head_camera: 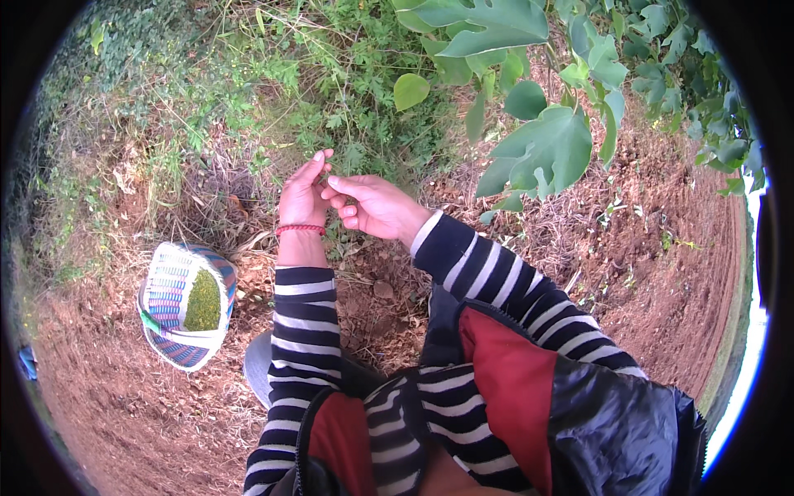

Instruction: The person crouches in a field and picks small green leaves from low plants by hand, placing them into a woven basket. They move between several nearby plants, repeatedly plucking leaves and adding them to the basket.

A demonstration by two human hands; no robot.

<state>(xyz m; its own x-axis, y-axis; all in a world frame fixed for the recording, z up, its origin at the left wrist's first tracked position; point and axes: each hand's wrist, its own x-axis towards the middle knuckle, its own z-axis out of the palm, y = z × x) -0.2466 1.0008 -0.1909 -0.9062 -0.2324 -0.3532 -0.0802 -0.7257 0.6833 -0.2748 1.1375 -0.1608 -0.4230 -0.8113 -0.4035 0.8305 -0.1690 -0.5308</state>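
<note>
My left hand (304,195), with a red braided cord at the wrist, is raised in front of me at the edge of the green plants (353,80). Its thumb and fingers point up and lie close to my right hand (375,204). The right hand reaches in from the side, its thumb and fingertips meeting those of the left. Whether anything small is between the fingertips cannot be made out. To the left on the soil stands a woven plastic basket (167,291) in white, blue and pink, with small yellow-green plant pieces (203,302) inside.
A leafy branch with large lobed leaves (546,149) hangs close at the upper right. Dry stalks and grass litter the reddish soil (111,384). Tilled ground (688,248) stretches off to the right. A small blue thing (28,363) shows at the far left rim.
</note>
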